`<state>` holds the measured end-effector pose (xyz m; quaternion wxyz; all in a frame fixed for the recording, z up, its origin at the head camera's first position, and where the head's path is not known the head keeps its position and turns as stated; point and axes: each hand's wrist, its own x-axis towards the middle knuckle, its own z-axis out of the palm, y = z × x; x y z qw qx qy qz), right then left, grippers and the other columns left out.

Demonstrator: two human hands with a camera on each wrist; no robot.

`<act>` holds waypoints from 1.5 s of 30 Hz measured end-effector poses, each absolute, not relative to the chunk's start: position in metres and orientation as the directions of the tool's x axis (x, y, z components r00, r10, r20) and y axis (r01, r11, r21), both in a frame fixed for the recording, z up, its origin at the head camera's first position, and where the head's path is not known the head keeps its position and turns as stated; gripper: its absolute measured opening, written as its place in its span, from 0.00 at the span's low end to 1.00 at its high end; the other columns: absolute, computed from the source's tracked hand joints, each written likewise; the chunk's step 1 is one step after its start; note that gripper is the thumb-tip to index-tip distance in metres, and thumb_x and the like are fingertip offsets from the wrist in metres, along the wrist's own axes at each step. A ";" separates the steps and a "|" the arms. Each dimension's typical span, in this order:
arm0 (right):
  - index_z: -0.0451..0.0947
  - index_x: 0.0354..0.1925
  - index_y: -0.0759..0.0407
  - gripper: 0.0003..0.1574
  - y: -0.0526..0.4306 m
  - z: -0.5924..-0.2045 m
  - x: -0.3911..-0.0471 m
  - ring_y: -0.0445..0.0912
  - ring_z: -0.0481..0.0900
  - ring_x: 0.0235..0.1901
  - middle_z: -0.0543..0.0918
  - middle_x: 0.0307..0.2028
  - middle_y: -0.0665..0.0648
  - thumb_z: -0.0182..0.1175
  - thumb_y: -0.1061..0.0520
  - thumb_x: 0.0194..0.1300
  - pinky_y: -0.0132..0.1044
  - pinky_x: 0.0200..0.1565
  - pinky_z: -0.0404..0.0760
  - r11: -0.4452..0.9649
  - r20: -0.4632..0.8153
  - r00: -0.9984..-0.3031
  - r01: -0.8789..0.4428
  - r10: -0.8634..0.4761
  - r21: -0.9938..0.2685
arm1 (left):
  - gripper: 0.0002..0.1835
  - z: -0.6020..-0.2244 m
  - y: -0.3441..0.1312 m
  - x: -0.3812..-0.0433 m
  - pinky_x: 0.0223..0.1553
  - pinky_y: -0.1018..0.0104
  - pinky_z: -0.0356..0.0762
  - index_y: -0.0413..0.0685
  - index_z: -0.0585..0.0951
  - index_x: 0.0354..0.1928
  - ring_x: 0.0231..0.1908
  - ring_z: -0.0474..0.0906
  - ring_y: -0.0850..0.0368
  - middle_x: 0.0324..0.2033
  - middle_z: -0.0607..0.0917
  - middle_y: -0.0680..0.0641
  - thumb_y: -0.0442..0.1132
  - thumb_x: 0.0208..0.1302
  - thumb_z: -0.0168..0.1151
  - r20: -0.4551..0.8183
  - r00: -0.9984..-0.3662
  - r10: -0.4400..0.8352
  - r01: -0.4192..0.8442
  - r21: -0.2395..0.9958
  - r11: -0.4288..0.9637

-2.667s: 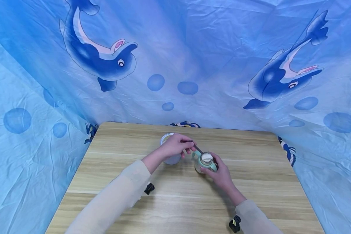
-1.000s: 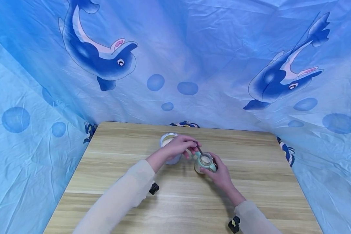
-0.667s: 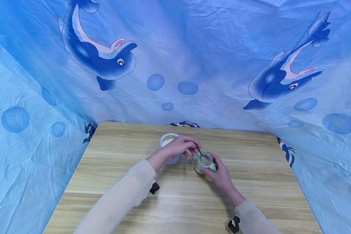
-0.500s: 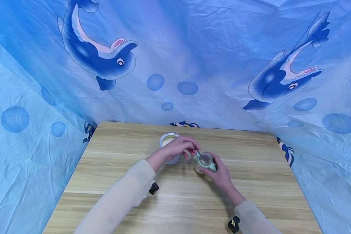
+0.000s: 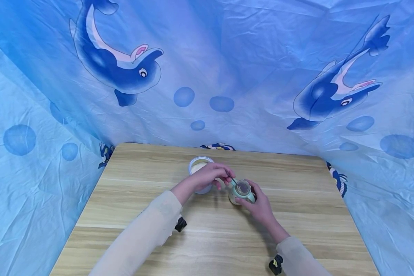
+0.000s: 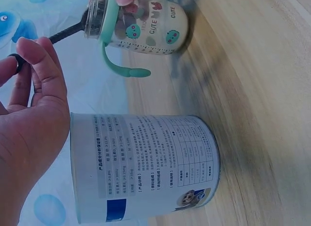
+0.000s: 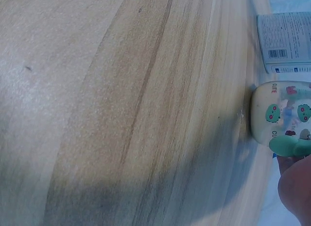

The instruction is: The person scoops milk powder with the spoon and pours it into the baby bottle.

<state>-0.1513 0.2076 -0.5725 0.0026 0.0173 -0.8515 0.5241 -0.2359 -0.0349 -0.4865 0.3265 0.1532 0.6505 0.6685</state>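
1. Head view, from where I stand: the left hand [image 5: 208,176] pinches a dark spoon [image 6: 68,32], its far end pointing toward 4 o'clock, at the uncovered mouth of the bottle [image 6: 150,29].
2. The right hand [image 5: 258,201] grips that bottle, about upright on the worktop [image 5: 210,245].
3. At 10 o'clock from the bottle stands the open can [image 6: 141,167].
4. Spooning looks partly done: pale contents show low in the bottle, more sits in the can, and neither is covered yet.
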 end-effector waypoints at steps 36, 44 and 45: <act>0.69 0.76 0.56 0.53 0.208 -0.574 -0.151 0.57 0.79 0.67 0.81 0.67 0.63 0.83 0.56 0.59 0.55 0.71 0.73 0.450 0.024 -0.999 -0.032 -0.023 -0.892 | 0.15 -0.476 -0.030 -0.231 0.28 0.66 0.85 0.40 0.89 0.53 0.34 0.85 0.57 0.38 0.91 0.46 0.45 0.78 0.67 -0.134 -0.861 0.491 -0.103 0.991 0.091; 0.69 0.76 0.57 0.52 0.208 -0.574 -0.151 0.57 0.80 0.65 0.82 0.66 0.64 0.82 0.57 0.59 0.54 0.68 0.75 0.454 0.028 -0.999 -0.034 -0.021 -0.890 | 0.15 -0.474 -0.029 -0.231 0.29 0.64 0.86 0.40 0.89 0.55 0.32 0.86 0.58 0.38 0.92 0.45 0.44 0.78 0.67 -0.157 -0.886 0.437 -0.121 0.987 0.109; 0.69 0.76 0.57 0.52 0.208 -0.574 -0.151 0.57 0.80 0.65 0.82 0.66 0.64 0.82 0.57 0.59 0.54 0.68 0.75 0.453 0.029 -0.999 -0.035 -0.021 -0.891 | 0.15 -0.474 -0.029 -0.231 0.29 0.64 0.87 0.40 0.89 0.55 0.32 0.86 0.58 0.38 0.92 0.45 0.44 0.78 0.66 -0.157 -0.888 0.431 -0.120 0.986 0.113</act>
